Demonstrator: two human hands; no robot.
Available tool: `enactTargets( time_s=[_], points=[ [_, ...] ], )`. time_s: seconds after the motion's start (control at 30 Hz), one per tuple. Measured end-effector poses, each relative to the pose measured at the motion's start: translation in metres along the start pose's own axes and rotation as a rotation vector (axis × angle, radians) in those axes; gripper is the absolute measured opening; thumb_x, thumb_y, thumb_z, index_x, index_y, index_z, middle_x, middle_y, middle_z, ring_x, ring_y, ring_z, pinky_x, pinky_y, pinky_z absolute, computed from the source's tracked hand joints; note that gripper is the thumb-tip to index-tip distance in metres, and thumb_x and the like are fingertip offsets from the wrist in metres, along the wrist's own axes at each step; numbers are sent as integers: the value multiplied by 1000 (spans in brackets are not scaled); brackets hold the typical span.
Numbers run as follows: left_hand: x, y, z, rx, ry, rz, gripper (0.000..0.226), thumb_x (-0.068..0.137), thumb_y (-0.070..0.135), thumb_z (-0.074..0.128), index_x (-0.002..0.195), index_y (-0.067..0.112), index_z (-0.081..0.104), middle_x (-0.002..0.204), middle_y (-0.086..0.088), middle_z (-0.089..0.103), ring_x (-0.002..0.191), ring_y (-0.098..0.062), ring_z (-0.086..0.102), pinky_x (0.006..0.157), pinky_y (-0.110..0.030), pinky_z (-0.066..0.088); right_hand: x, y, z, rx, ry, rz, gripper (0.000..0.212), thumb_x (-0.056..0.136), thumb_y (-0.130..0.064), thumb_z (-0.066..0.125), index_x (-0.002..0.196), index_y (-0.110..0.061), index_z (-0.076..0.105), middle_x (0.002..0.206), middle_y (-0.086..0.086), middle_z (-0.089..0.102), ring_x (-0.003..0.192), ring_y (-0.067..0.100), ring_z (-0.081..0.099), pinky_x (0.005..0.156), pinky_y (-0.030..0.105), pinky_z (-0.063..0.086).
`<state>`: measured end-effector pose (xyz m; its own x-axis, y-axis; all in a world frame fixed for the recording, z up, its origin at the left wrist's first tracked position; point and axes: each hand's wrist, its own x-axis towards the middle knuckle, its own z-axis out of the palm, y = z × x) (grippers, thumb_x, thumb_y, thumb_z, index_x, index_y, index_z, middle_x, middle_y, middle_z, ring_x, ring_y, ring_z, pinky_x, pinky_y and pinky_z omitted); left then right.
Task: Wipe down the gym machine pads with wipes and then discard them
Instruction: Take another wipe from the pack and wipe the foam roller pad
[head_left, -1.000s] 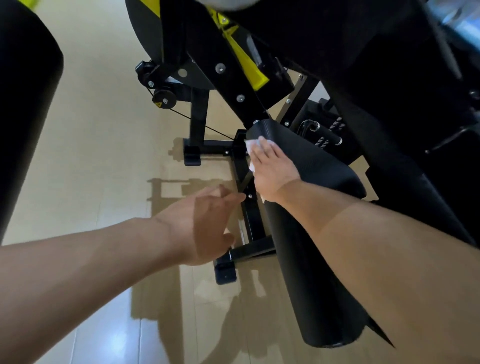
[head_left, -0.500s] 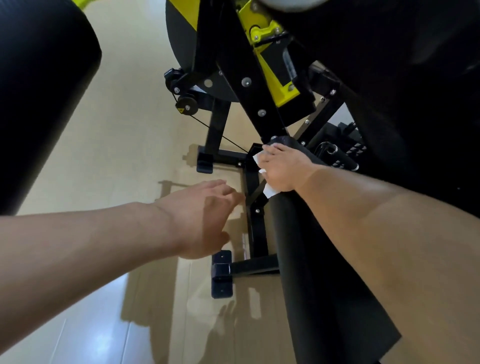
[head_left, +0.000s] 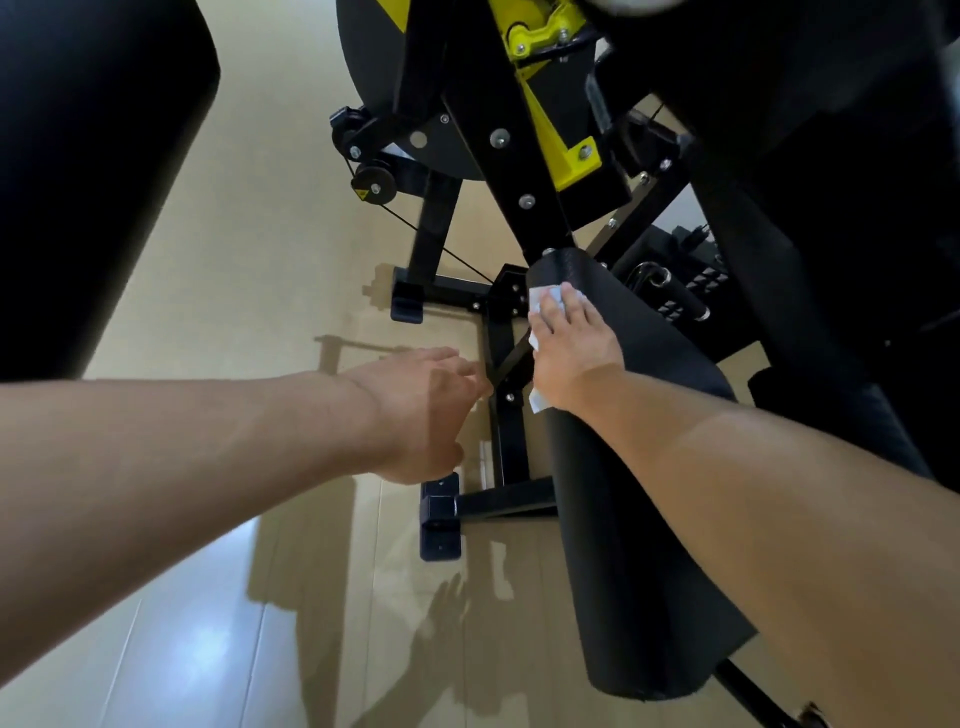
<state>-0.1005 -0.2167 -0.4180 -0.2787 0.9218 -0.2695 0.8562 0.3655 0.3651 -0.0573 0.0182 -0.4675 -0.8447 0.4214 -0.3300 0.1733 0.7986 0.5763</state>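
Pressing flat on a white crumpled wipe (head_left: 545, 304), the right hand (head_left: 574, 353) lies with straight fingers on the far end of a long black cylindrical foam pad (head_left: 623, 545) just right of the frame's centre. The wipe sits between palm and pad; one white edge shows past the fingertips and another below the heel of the hand, on the pad's left flank. The pad runs from the centre down to the lower right, where the right forearm crosses over it.

The left hand (head_left: 421, 410) hangs in the air at the middle of the frame, just left of the pad, with fingers loosely extended, holding nothing and touching nothing.

Behind the hands, the black steel machine frame (head_left: 506, 431) stands on a glossy beige floor (head_left: 234, 260), its feet at centre. A yellow bracket (head_left: 556, 140) with bolts sits at the top centre, and a small black pulley (head_left: 373, 187) with a thin cable lies to its left. A second black padded roller (head_left: 88, 171) fills the upper left.
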Motion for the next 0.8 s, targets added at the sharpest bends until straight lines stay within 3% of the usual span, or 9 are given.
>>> enactTargets(
  time_s=[0.13,0.23,0.33,0.47,0.53,0.6,0.7,0.77,0.8],
  points=[
    [-8,9,4,-24,-46,8,73,96,35,61,160,25,26,161,4,34,153,-16,20,122,-36,30,-51,-8,16,-16,25,-65,61,109,-34,21,163,-12,3,172,12,-7,157,33,-14,128,48,-2],
    [-14,18,3,-73,-87,12,72,97,33,60,159,29,26,162,4,31,150,-17,29,117,-38,39,-97,-19,28,65,98,-28,62,107,-31,29,164,-13,13,172,12,5,158,32,-4,128,49,5],
    [-19,28,-1,-56,-97,58,69,98,36,59,159,29,26,162,1,33,148,-21,32,117,-36,36,-145,-33,41,162,40,16,71,102,-28,40,164,-13,7,171,12,-5,157,33,-12,128,48,1],
    [-40,54,-12,-9,65,368,53,99,28,57,150,31,42,147,3,52,139,-19,44,118,-36,31,-223,-46,53,280,15,35,87,91,-27,51,164,-11,6,169,6,-18,158,31,-12,128,46,4],
    [-55,74,-12,-45,122,549,46,97,23,55,143,29,51,136,4,61,133,-18,50,116,-35,33,-260,-53,49,383,73,109,79,80,-15,57,156,-4,37,168,12,18,155,35,22,124,43,21],
    [-69,91,-7,19,140,694,45,95,22,53,140,28,55,136,5,63,134,-17,50,117,-35,30,-295,-61,50,427,138,137,63,72,-10,54,133,0,64,144,17,59,139,37,51,115,46,31],
    [-84,97,-6,96,43,739,46,95,26,51,141,28,54,139,6,61,137,-17,47,118,-36,28,-346,-81,47,511,36,42,48,81,-13,43,114,-12,77,134,0,68,130,23,61,116,37,30],
    [-98,91,-13,58,-39,646,52,96,27,52,148,29,47,141,3,59,136,-19,47,116,-40,32,-375,-103,33,838,-168,190,42,101,-31,33,113,-32,73,125,-20,69,125,6,62,111,21,34],
    [-108,86,-17,2,-90,569,54,97,27,52,150,30,44,141,0,59,133,-22,50,113,-41,37,-383,-121,14,1102,-244,361,41,103,-47,32,107,-38,72,106,-22,76,112,3,68,101,19,43]
  ],
)
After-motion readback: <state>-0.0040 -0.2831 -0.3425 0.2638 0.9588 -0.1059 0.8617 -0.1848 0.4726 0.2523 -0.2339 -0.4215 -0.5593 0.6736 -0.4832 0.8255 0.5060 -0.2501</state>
